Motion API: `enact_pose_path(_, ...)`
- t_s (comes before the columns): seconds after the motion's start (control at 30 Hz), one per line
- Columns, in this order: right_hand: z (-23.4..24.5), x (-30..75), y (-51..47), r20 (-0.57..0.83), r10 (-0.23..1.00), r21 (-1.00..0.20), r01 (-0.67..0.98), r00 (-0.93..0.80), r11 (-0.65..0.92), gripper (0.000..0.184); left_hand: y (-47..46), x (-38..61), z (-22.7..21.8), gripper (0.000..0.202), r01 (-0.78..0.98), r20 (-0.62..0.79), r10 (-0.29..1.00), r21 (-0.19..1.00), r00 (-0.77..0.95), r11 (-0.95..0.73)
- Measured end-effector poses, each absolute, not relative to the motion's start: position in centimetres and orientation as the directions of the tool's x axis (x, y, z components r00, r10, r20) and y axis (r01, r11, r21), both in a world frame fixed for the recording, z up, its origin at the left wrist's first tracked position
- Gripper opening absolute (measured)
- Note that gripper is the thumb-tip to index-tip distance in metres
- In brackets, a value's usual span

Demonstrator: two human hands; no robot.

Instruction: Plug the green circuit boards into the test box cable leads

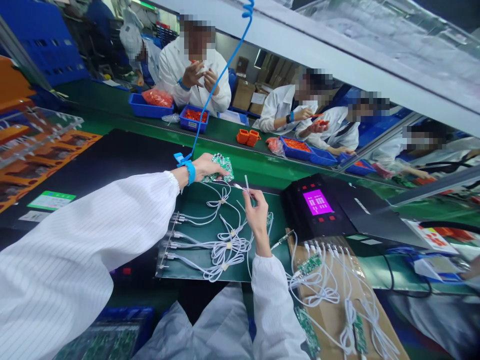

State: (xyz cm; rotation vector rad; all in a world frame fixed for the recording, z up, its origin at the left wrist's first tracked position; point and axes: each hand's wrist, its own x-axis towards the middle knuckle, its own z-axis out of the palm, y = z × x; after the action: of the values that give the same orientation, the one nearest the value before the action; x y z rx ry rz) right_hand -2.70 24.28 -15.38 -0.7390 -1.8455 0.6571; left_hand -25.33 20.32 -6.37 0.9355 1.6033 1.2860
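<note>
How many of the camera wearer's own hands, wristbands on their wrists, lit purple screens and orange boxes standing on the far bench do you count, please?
Hands, left hand and right hand: 2
Blue wristband: 1
Purple screen: 1
Orange boxes: 2
Total: 6

- Left arm (112, 227) stretched forward, its wrist (181, 176) inside a blue strap (191, 173).
- Left hand (207, 167) just beyond the strap, gripping.
- Right hand (256, 209) right of the strap, pinching.
- Right forearm (272, 295) nearer than the strap.
</note>
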Motion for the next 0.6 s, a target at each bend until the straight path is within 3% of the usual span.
enact_pose_path(0.33,-14.8,-3.9,23.5,0.65,0.679,-0.697,0.088,-0.343,0.712,0.022,20.2,-24.9,-6.2,0.021,0.006,-0.142,0.949,0.989,-0.281,0.15)
enact_pose_path(0.6,-15.5,-5.2,23.8,0.507,0.753,-0.795,0.112,-0.419,0.597,0.033,20.2,-24.7,-5.9,0.024,-0.043,-0.154,0.945,0.988,-0.289,0.148)
